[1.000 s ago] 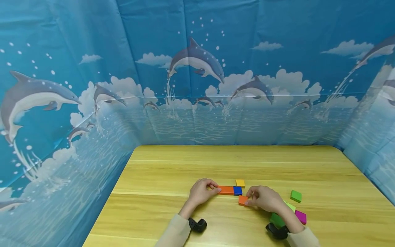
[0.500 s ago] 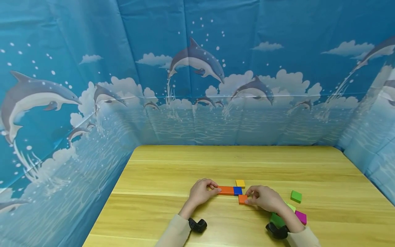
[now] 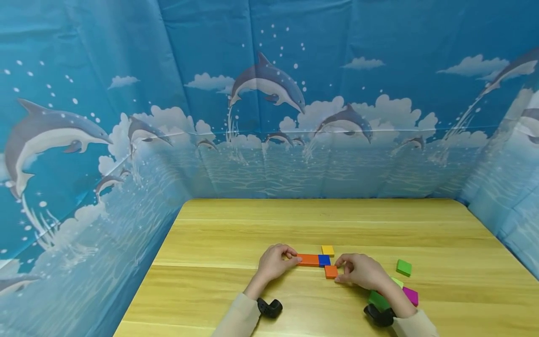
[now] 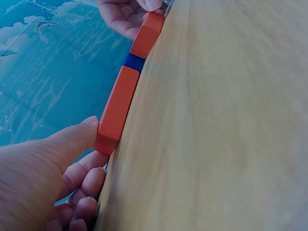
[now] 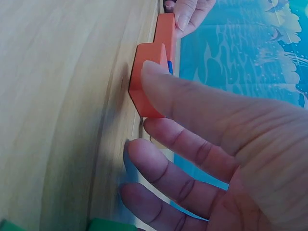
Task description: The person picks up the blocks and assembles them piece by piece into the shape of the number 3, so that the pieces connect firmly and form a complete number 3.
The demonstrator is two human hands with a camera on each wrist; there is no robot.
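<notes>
At the left end of a long orange block [image 3: 309, 260], my left hand [image 3: 275, 262] pinches it between thumb and fingers. A blue square block [image 3: 324, 260] lies against the long block's right end. Just nearer, at the blue block's lower right, lies an orange square block [image 3: 331, 272]. My right hand [image 3: 363, 271] is at this square's right side, thumb and index finger spread apart about its right corners. In the right wrist view, the thumb [image 5: 168, 89] overlaps the orange square; whether it touches is unclear. A yellow square block [image 3: 327, 251] lies behind the blue one.
Right of my right hand lie a green square block [image 3: 404, 267] and a magenta block [image 3: 410, 296]. A lime block [image 3: 397, 282] and a dark green block [image 3: 378, 300] are partly hidden under my right forearm. All are on the wooden table [image 3: 236, 224], before a dolphin-printed cloth [image 3: 269, 173].
The orange square has slid slightly away from me, up to the blue block. My right thumb and index finger have spread and let it go. The left hand stays in place.
</notes>
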